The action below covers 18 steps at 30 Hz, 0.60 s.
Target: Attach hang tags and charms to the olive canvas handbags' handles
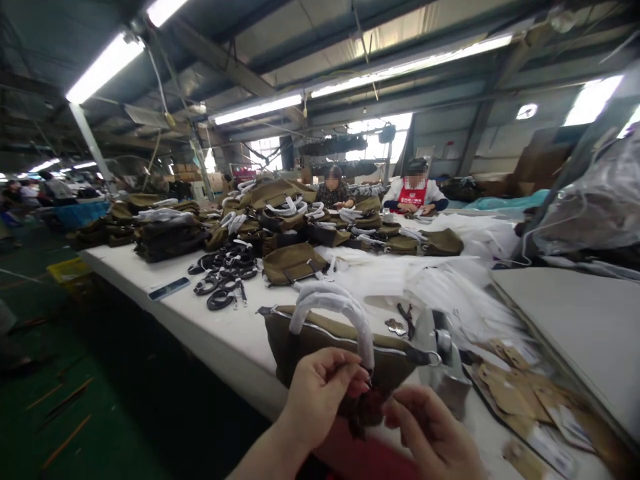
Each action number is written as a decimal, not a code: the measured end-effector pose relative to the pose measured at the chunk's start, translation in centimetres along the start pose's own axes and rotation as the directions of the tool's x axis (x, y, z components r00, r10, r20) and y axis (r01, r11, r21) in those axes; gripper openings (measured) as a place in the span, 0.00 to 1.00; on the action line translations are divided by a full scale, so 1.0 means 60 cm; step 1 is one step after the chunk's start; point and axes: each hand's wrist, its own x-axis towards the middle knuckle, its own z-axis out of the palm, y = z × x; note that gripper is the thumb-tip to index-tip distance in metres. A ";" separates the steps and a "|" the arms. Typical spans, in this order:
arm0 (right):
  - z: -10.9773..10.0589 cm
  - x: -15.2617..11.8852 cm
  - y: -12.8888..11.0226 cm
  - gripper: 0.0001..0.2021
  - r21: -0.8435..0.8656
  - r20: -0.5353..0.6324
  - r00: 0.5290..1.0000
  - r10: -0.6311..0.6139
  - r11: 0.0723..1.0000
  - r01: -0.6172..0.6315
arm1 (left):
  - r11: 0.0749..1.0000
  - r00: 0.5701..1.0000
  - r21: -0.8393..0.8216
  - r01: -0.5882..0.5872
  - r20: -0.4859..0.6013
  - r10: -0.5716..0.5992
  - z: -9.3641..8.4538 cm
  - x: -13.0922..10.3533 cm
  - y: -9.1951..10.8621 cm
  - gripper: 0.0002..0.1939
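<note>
An olive-green handbag [285, 348] with a silver zip and dark trim stands at the near table edge. Its handles [336, 293] are wrapped in white film. My left hand [320, 390] is closed in a pinch at the base of the near handle, in front of the bag; the small piece between its fingertips does not show clearly. Just to the right, my right hand [434, 427] is also pinched, fingertips close to the bag's front, its hold too blurred to make out. A dark reddish-brown piece [367, 407] hangs between both hands, partly hidden.
Behind the bag lie coiled black straps [225, 280], a phone [169, 288], pliers [407, 320] and a heap of similar bags [280, 220]. To the right are a metal tape dispenser [443, 347], brown tags [510, 393] and white plastic sheets [450, 293]. Two people [414, 190] sit across the table.
</note>
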 end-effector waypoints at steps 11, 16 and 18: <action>-0.010 0.008 0.003 0.11 -0.024 0.093 0.989 -0.117 0.993 0.119 | 0.985 0.980 0.171 -0.003 0.195 -0.031 -0.004 -0.008 0.015 0.14; -0.014 0.011 0.000 0.08 -0.130 0.158 0.953 -0.259 0.951 0.280 | 0.885 0.927 0.397 -0.244 0.364 0.093 -0.010 -0.003 0.027 0.11; -0.015 0.011 0.000 0.08 -0.173 0.191 0.938 -0.288 0.931 0.321 | 0.814 0.886 0.450 -0.366 0.437 0.157 -0.011 -0.003 0.034 0.11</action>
